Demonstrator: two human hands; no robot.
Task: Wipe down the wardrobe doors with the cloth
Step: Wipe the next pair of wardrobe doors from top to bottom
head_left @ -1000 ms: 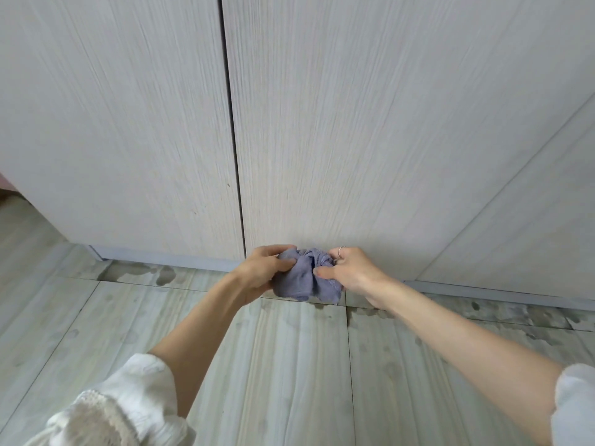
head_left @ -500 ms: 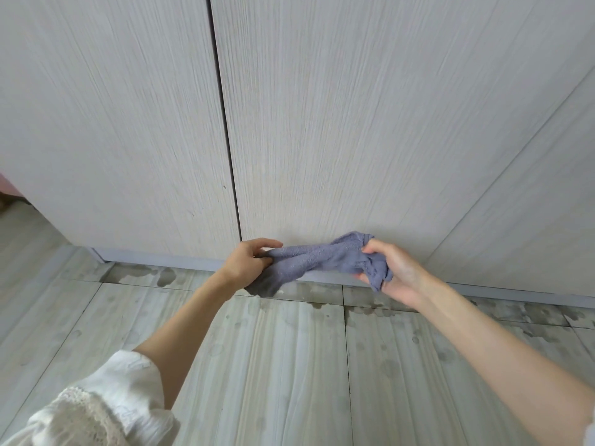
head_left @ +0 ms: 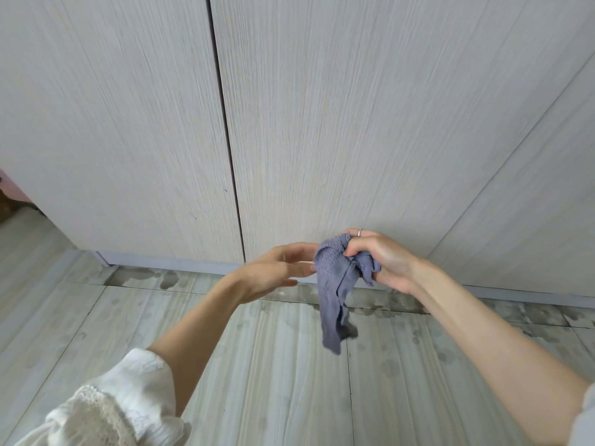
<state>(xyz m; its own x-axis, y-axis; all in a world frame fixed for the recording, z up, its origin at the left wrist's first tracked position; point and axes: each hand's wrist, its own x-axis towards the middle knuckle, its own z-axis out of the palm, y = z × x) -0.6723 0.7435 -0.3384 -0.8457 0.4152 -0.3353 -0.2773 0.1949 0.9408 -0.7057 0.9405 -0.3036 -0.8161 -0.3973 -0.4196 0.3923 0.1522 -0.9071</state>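
Two hands meet before the wardrobe doors (head_left: 338, 123): right hand (head_left: 383, 262) bunches the grey-blue cloth (head_left: 335, 284), its tail dangling limp; left hand (head_left: 273, 272), fingers straight, touches it. Soft, light, probably damp; best gathered into a pad.

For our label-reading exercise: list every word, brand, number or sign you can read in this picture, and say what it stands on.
None: no readable text shows anywhere.
The wardrobe doors carry only wood grain.
The blue-grey cloth gripped by the right hand bears no visible label.
The floor tiles show only wet patches.
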